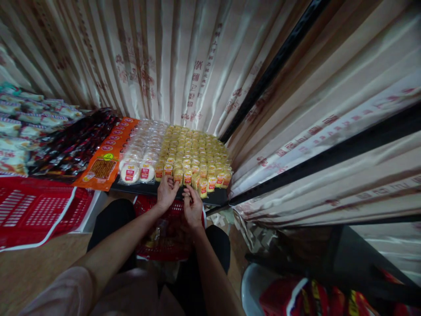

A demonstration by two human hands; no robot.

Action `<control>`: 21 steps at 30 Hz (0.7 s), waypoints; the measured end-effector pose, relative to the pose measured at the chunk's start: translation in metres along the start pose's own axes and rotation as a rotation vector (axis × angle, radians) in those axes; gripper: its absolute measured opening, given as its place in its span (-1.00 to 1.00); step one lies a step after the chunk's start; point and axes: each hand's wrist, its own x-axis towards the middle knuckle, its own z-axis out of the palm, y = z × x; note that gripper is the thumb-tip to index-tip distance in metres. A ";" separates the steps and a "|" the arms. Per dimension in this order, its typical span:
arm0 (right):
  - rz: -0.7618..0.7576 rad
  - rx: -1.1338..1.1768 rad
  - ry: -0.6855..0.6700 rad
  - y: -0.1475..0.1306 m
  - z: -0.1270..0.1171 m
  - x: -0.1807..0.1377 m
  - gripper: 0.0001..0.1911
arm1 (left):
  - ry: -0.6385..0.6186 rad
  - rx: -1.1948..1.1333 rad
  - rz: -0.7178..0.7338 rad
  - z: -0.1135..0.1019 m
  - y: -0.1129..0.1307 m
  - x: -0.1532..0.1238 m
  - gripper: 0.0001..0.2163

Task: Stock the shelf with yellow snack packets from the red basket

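Note:
Rows of small yellow wrapped cakes (194,153) with red-and-white labels fill the right end of a black shelf (141,188). At their front edge, my left hand (166,193) has its fingers curled against one yellow packet (178,175). Just to the right, my right hand (193,205) pinches at the lower edge of a neighbouring packet (187,177). The fingertips partly cover where the hands meet the wrappers. White round wrapped crackers (146,172) stand in rows left of the cakes. Below my hands, between my knees, sits a red basket (164,250) with dim packets inside.
Left along the shelf lie an orange snack bag (104,163), dark packets (70,147) and white bags (36,118). A red basket (42,210) is at left. Printed curtains (184,52) and black poles (272,70) stand behind. A tub (251,289) and red packages are lower right.

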 end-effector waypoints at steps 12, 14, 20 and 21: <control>0.124 -0.135 0.098 0.004 -0.026 -0.036 -0.71 | -0.111 0.100 0.148 -0.023 -0.013 -0.050 -0.86; 0.137 -0.171 -0.068 0.009 -0.017 -0.047 -0.73 | -0.264 0.127 0.179 -0.027 -0.024 -0.066 -0.83; 0.245 -0.368 -0.603 0.044 0.020 -0.078 -0.89 | -0.815 0.523 -0.201 -0.045 -0.078 -0.089 -0.85; 0.252 -0.371 -0.615 0.049 0.025 -0.083 -0.92 | -0.859 0.562 -0.267 -0.049 -0.086 -0.089 -0.88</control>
